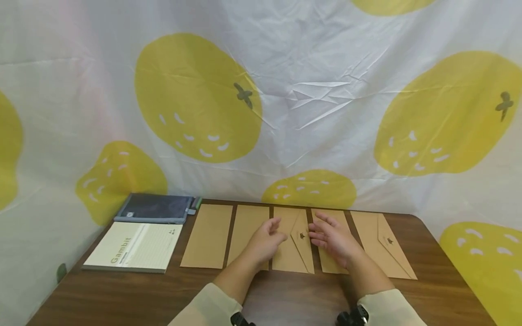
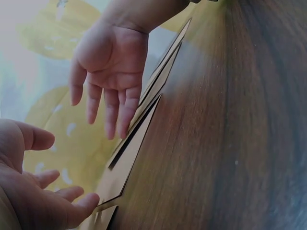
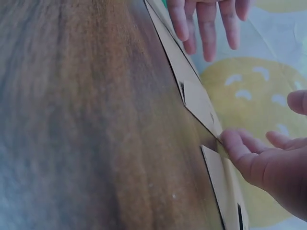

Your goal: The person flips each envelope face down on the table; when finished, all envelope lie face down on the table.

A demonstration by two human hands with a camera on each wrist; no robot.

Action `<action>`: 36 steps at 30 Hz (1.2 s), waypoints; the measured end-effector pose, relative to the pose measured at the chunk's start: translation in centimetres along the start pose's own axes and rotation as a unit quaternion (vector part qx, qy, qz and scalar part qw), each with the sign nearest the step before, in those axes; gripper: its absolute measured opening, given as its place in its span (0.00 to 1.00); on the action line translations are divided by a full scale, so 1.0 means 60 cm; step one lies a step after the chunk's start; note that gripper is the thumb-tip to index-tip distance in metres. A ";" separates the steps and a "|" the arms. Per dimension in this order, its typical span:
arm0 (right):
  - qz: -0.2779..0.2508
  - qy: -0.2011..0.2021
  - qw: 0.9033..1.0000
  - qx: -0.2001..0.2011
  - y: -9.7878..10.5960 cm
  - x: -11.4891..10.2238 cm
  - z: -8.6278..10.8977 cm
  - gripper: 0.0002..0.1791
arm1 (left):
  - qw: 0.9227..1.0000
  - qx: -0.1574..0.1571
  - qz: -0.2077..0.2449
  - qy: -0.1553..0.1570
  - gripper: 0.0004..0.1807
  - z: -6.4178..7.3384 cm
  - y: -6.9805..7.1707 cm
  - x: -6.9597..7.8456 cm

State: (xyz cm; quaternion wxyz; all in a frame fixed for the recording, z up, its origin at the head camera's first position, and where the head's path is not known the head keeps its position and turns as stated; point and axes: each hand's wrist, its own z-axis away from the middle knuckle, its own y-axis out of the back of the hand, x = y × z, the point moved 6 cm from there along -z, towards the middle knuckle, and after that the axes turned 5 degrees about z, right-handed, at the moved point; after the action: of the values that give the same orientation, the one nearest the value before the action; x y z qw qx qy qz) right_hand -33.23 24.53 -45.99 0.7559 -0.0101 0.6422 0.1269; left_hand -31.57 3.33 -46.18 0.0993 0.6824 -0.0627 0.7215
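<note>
Several brown kraft envelopes lie in a row on the wooden table. The two on the left, a far-left envelope [image 1: 207,235] and its neighbour [image 1: 244,226], show plain faces. The middle envelope [image 1: 285,253] and the far-right envelope [image 1: 364,231] show pointed flaps with a small dark print. My left hand [image 1: 263,242] hovers between the second and middle envelopes, fingers relaxed, holding nothing. Over the fourth envelope [image 1: 331,264], which it partly hides, my right hand [image 1: 334,240] hangs with fingers spread and palm turned inward. In the left wrist view, both palms face each other.
At the left of the table [image 1: 122,294] lies a cream notebook [image 1: 152,249] marked "Gambit". Behind it sits a dark blue zip pouch [image 1: 157,208], with a green-and-dark item [image 1: 197,203] at its right end. A white curtain [image 1: 318,127] with yellow fruit prints hangs along the back edge.
</note>
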 end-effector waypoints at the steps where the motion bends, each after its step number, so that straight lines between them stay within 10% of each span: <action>1: 0.000 -0.001 1.000 -0.002 0.000 0.001 0.001 0.39 | 1.000 0.000 -0.001 0.001 0.39 0.001 0.001 -0.001; 36: 0.013 0.019 1.000 -0.017 -0.008 -0.003 -0.002 0.36 | 0.998 -0.049 -0.033 -0.030 0.36 0.007 -0.025 -0.001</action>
State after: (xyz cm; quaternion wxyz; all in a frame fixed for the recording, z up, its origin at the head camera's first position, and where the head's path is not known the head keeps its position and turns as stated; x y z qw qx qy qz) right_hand -33.26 24.03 -45.92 0.7413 -0.0176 0.6546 0.1474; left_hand -30.78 4.71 -46.29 0.1543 0.6994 -0.0786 0.6935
